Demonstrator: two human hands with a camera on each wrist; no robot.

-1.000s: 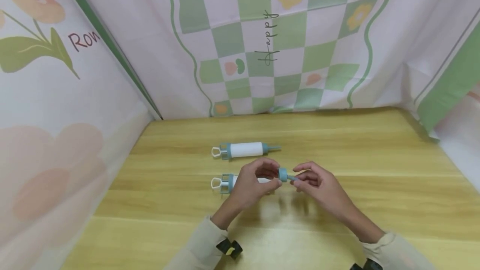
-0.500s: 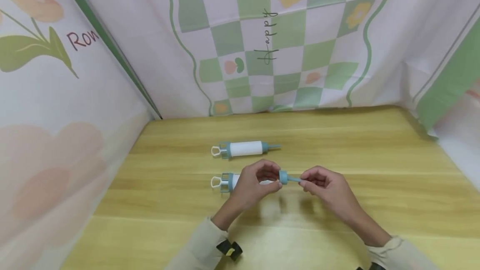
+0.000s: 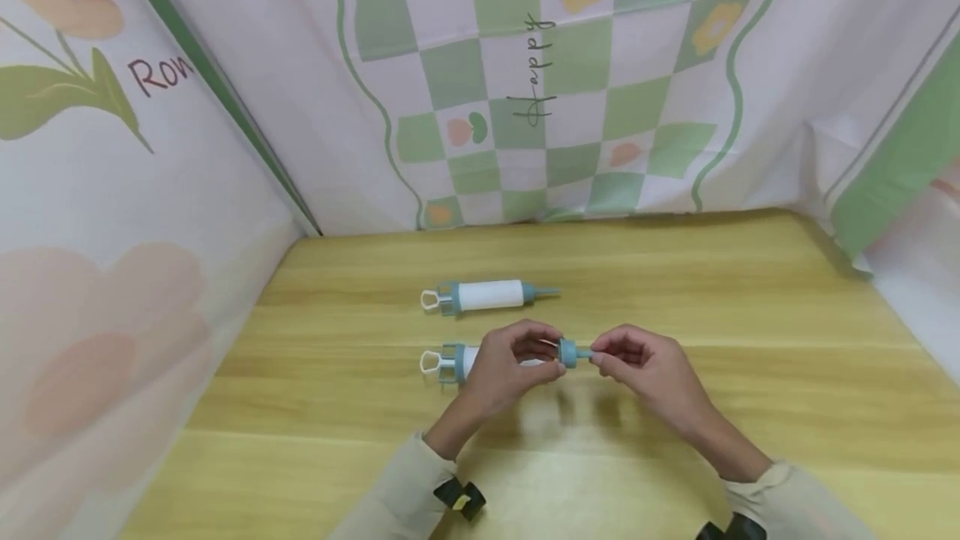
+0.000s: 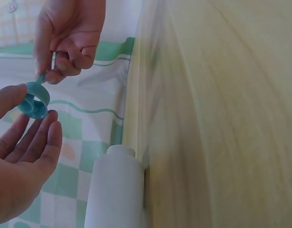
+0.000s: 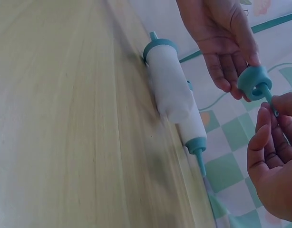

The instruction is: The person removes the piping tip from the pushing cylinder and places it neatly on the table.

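My left hand (image 3: pixel 510 365) pinches a teal screw cap (image 3: pixel 567 353) by its side, between thumb and fingertips. A thin teal nozzle (image 5: pixel 266 93) sticks out of the cap, and my right hand (image 3: pixel 645 361) pinches its outer part between thumb and forefinger. The left wrist view looks into the hollow underside of the cap. Below my left hand lies a white-barrelled syringe-like tube (image 5: pixel 170 80), its threadless-looking white neck bare and its teal collar and white loop handle (image 3: pixel 432 362) to the left.
Farther back on the wood-grain table (image 3: pixel 315 440) lies a matching tube (image 3: pixel 491 295) with a teal cap and nozzle on its right end. A patterned cloth curtain (image 3: pixel 420 15) hangs behind the table, and another stands along the left side.
My right hand slid right along the nozzle to its outer end, then came back left nearer the cap. My left hand keeps its hold on the cap in almost the same place.
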